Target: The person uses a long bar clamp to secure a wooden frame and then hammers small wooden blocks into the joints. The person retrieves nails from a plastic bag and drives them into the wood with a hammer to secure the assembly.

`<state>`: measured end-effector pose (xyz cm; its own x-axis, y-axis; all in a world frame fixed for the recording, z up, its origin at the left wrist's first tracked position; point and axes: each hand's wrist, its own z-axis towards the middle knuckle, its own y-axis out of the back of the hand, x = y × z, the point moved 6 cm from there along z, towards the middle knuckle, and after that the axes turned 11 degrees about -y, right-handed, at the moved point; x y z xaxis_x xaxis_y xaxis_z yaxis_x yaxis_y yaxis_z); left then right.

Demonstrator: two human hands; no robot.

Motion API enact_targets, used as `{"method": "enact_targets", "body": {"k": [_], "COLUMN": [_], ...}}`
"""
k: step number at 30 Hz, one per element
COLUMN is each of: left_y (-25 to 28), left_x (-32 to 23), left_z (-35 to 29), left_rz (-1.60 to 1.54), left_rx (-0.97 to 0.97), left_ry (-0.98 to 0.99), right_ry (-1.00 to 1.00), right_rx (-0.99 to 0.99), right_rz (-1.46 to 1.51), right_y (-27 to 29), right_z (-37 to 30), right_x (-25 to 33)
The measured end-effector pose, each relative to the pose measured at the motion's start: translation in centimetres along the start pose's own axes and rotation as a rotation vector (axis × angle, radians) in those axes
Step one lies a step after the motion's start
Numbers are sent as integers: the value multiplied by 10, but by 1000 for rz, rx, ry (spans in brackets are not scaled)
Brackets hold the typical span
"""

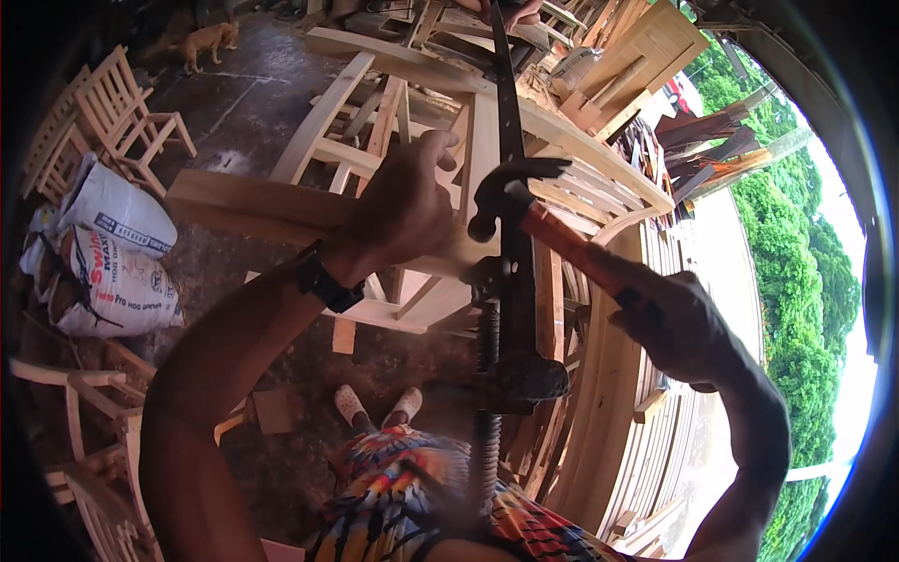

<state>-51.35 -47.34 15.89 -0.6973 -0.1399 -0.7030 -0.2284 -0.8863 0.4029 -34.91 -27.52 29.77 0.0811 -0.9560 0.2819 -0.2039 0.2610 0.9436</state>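
My right hand [679,323] is wrapped round the handle of a claw hammer [548,220]. The hammer's dark head is over a long black bar clamp [510,122], which lies across a pale wooden frame [318,117]. Below, the clamp's threaded screw [488,351] runs toward my body. My left hand [407,201] is over the frame's near rail [253,201], left of the clamp, with its fingers curled; whatever is in them is hidden. At the far end of the clamp, another person's hand [527,11] shows.
Stacked boards [646,459] run along the right side. A panelled wooden door [646,56] leans at the back right. Wooden chairs [122,103] and filled sacks [117,281] stand to the left. Farther back is a brown dog [204,44].
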Motion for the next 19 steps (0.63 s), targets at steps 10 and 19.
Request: {"method": "enact_targets", "body": {"k": [10, 19], "left_y": [-7, -8], "left_x": [-1, -11], "left_z": [4, 2], "left_rz": [26, -25], "left_rx": [-12, 39], "left_ry": [-50, -13], "right_ry": [-52, -396], "right_rx": [17, -546], "right_rz": [-60, 710], "right_y": [1, -26], "right_z": [-7, -90], "right_x": [6, -102]}}
